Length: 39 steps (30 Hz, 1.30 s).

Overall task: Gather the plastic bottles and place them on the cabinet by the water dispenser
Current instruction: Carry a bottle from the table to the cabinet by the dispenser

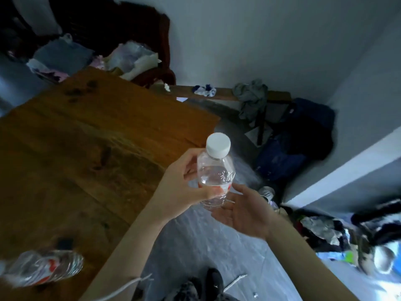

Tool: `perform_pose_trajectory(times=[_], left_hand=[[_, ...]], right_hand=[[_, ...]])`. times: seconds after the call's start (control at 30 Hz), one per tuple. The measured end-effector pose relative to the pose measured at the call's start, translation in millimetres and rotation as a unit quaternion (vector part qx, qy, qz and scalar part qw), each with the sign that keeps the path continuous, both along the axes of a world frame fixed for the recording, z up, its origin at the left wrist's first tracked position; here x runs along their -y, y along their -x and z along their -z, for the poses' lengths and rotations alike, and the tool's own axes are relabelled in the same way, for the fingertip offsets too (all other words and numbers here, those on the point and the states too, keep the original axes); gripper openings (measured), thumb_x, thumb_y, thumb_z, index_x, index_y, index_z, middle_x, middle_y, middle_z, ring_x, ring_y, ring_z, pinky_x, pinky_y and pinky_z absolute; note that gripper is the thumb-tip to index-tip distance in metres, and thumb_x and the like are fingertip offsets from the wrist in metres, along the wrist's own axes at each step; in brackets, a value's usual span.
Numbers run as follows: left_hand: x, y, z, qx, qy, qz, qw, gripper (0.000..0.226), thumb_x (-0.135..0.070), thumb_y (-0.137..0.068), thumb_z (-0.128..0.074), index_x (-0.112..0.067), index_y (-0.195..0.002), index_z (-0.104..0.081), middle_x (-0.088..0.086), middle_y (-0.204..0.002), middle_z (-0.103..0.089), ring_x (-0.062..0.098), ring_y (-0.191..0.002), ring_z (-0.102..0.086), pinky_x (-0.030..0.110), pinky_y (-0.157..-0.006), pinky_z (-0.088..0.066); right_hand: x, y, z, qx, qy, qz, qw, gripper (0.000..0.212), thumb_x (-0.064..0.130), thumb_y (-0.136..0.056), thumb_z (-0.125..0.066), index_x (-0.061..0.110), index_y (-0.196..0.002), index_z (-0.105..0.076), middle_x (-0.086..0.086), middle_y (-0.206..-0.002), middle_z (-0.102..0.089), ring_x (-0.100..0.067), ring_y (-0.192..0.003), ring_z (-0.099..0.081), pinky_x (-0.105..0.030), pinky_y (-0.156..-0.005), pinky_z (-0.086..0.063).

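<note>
Clear plastic fills the grip of the left hand (184, 183), whose thumb and curled fingers wrap the lower body of a transparent water bottle with a white screw cap and a red label band (216, 173). This bottle stands nearly upright in the air, just past the table's edge and above the floor. At about four o'clock from it, the right hand (243, 210) lies palm up with fingers relaxed and spread — its fingertips sit under the bottle's base, touching or nearly so; I cannot tell which.

Out at nine o'clock spreads a brown wooden tabletop with dark knots (86, 137). On its near corner, at seven o'clock from the hands, a second clear plastic bottle with a red label (43, 269) lies on its side, blurred. Beyond the table at eleven o'clock sits a dark wooden chair heaped with cloths and plastic bags (121, 53). At two o'clock a dark blue bag (297, 144) slumps against the pale wall — with a crumpled grey cloth (251, 96) above it. Grey floor (195, 246) runs below the arms.
</note>
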<state>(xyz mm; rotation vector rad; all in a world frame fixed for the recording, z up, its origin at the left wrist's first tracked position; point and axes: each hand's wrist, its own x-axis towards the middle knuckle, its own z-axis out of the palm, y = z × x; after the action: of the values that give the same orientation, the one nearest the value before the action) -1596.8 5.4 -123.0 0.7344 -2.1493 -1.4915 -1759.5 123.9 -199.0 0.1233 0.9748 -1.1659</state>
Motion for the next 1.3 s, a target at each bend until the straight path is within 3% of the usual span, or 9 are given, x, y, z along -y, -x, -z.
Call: perform_pose_trajectory(times=[0.17, 0.33, 0.47, 0.57, 0.7, 0.83, 0.93, 1.17, 1.3], left_hand=[[-20, 33, -12, -0.036, -0.016, 0.108, 0.993, 0.065, -0.031, -0.068, -0.088, -0.031, -0.123, -0.052, -0.027, -0.115, -0.065, 0.002, -0.115, -0.063, 0.012, -0.087, -0.052], [-54, 55, -13, -0.058, -0.043, 0.238, 0.969, 0.07, -0.036, -0.065, -0.087, -0.034, -0.126, -0.054, -0.013, -0.122, -0.068, 0.013, -0.118, -0.065, 0.023, -0.095, -0.053], [-96, 67, -8, -0.052, -0.047, 0.339, 0.938, 0.065, -0.014, -0.067, -0.094, -0.029, -0.12, -0.059, -0.01, -0.112, -0.071, 0.013, -0.105, -0.069, 0.025, -0.087, -0.056], [-139, 73, -5, -0.04, -0.058, 0.41, 0.909, 0.066, -0.01, -0.065, -0.094, -0.03, -0.118, -0.06, -0.009, -0.111, -0.072, 0.014, -0.105, -0.069, 0.029, -0.087, -0.057], [-207, 73, -12, -0.032, -0.069, 0.498, 0.864, 0.067, -0.031, -0.058, -0.092, -0.034, -0.118, -0.061, -0.005, -0.116, -0.072, 0.018, -0.111, -0.069, 0.044, -0.098, -0.055], [-284, 59, -25, -0.038, -0.049, 0.59, 0.805, 0.065, -0.037, -0.059, -0.09, -0.041, -0.115, -0.058, -0.009, -0.119, -0.07, 0.018, -0.114, -0.068, 0.051, -0.099, -0.053], [-346, 34, -36, -0.041, -0.035, 0.661, 0.749, 0.066, -0.041, -0.059, -0.088, -0.04, -0.117, -0.057, -0.009, -0.117, -0.07, 0.017, -0.113, -0.067, 0.049, -0.099, -0.054], [-489, -75, -39, -0.06, -0.028, 0.777, 0.626, 0.065, -0.04, -0.057, -0.089, -0.046, -0.114, -0.058, -0.009, -0.117, -0.071, 0.019, -0.113, -0.068, 0.05, -0.099, -0.054], [-559, -150, -36, -0.052, -0.031, 0.83, 0.555, 0.062, -0.039, -0.056, -0.089, -0.042, -0.111, -0.059, -0.011, -0.112, -0.072, 0.018, -0.109, -0.069, 0.051, -0.096, -0.055]], right_hand=[[-50, 2, -12, -0.025, 0.004, 0.121, 0.992, 0.051, 0.037, -0.097, -0.046, -0.001, -0.129, -0.057, -0.026, -0.126, -0.058, -0.037, -0.11, -0.062, -0.044, -0.096, -0.053], [-115, -13, -18, -0.033, 0.007, 0.262, 0.964, 0.054, 0.039, -0.096, -0.046, -0.004, -0.126, -0.059, -0.026, -0.12, -0.062, -0.039, -0.115, -0.059, -0.041, -0.09, -0.058], [-175, -41, -17, -0.025, 0.004, 0.352, 0.936, 0.05, 0.038, -0.092, -0.05, -0.004, -0.106, -0.073, -0.025, -0.121, -0.064, -0.038, -0.124, -0.054, -0.043, -0.104, -0.047], [-222, -72, -18, -0.01, 0.004, 0.427, 0.904, 0.051, 0.037, -0.088, -0.051, -0.007, -0.101, -0.074, -0.027, -0.118, -0.065, -0.038, -0.115, -0.061, -0.044, -0.103, -0.048], [-285, -117, -25, -0.011, 0.015, 0.538, 0.843, 0.055, 0.035, -0.09, -0.049, -0.009, -0.119, -0.063, -0.028, -0.12, -0.063, -0.038, -0.108, -0.064, -0.042, -0.095, -0.053], [-348, -175, -35, -0.021, 0.028, 0.624, 0.781, 0.059, 0.036, -0.098, -0.043, -0.01, -0.134, -0.052, -0.029, -0.143, -0.049, -0.039, -0.137, -0.045, -0.045, -0.109, -0.042], [-396, -228, -41, -0.03, 0.032, 0.692, 0.72, 0.061, 0.036, -0.099, -0.042, -0.009, -0.138, -0.049, -0.029, -0.145, -0.047, -0.039, -0.138, -0.044, -0.047, -0.116, -0.034], [-498, -386, -38, -0.057, -0.008, 0.808, 0.586, 0.057, 0.039, -0.1, -0.039, -0.008, -0.116, -0.068, -0.029, -0.136, -0.055, -0.038, -0.123, -0.057, -0.043, -0.1, -0.051], [-539, -485, -32, -0.051, 0.005, 0.861, 0.506, 0.052, 0.037, -0.093, -0.051, -0.008, -0.106, -0.073, -0.029, -0.122, -0.062, -0.039, -0.108, -0.064, -0.045, -0.09, -0.057]])
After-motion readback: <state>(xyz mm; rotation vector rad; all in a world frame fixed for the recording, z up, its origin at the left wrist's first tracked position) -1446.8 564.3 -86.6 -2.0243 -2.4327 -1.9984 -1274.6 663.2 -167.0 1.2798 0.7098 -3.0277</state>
